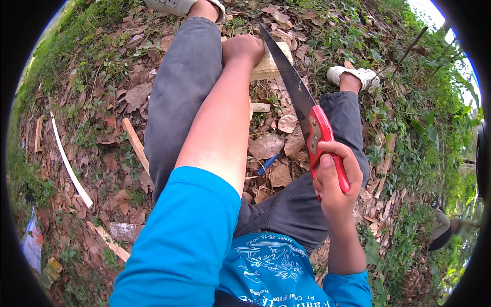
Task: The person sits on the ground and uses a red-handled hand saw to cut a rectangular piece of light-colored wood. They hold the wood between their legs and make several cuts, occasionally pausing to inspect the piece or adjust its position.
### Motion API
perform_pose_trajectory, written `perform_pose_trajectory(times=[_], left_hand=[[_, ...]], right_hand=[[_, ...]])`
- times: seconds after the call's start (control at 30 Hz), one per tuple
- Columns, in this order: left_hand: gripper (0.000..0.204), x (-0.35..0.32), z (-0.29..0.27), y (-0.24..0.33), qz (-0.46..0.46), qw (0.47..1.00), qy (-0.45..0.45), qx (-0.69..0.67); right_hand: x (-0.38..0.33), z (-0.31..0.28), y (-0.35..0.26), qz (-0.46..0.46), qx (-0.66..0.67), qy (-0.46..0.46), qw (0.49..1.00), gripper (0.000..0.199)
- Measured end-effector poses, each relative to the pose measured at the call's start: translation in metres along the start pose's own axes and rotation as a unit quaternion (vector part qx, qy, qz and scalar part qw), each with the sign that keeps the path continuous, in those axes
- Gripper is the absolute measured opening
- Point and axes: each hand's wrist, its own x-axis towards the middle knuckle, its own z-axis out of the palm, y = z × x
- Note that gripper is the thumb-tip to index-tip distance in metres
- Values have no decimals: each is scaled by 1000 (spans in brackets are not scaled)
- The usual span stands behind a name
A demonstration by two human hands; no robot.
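My right hand (335, 187) is wrapped around the red handle of a handsaw (296, 84). Its long dark blade slants up and to the left, and the tip ends just right of my left hand. My left hand (244, 51) is closed in a fist on a pale piece of wood (269, 62) between my lower legs; its fingertips are hidden. In this view the blade crosses in front of the wood's right part. Whether its teeth touch the wood, I cannot tell.
Dry leaves and green plants cover the ground. Below the wood lies a small blue object (268, 164). Wooden strips (135, 146) and a curved white strip (69, 162) lie on the left, near a coloured plastic wrapper (31, 243). Thin branches (409, 48) rise at the upper right.
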Motion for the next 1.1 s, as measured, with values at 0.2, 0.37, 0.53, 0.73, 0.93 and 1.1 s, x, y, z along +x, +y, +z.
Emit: perform_pose_trajectory(times=[0.2, 0.37, 0.53, 0.73, 0.93, 1.1], left_hand=[[52, 7, 6, 5, 7, 999, 18, 33], [53, 23, 3, -9, -37, 998, 20, 36], [56, 18, 1, -9, -39, 998, 36, 32], [58, 13, 0, 2, -24, 999, 12, 42], [59, 6, -4, -6, -31, 998, 22, 54], [60, 7, 2, -14, -12, 998, 20, 64]], right_hand=[[94, 48, 1, -84, -24, -23, 996, 12], [128, 45, -3, -95, 1, -14, 995, 14], [108, -6, 56, -19, 68, -42, 997, 18], [55, 23, 135, -98, 47, 16, 994, 14], [-5, 5, 99, -105, 4, 8, 994, 15], [13, 11, 112, -161, -9, 17, 987, 13]])
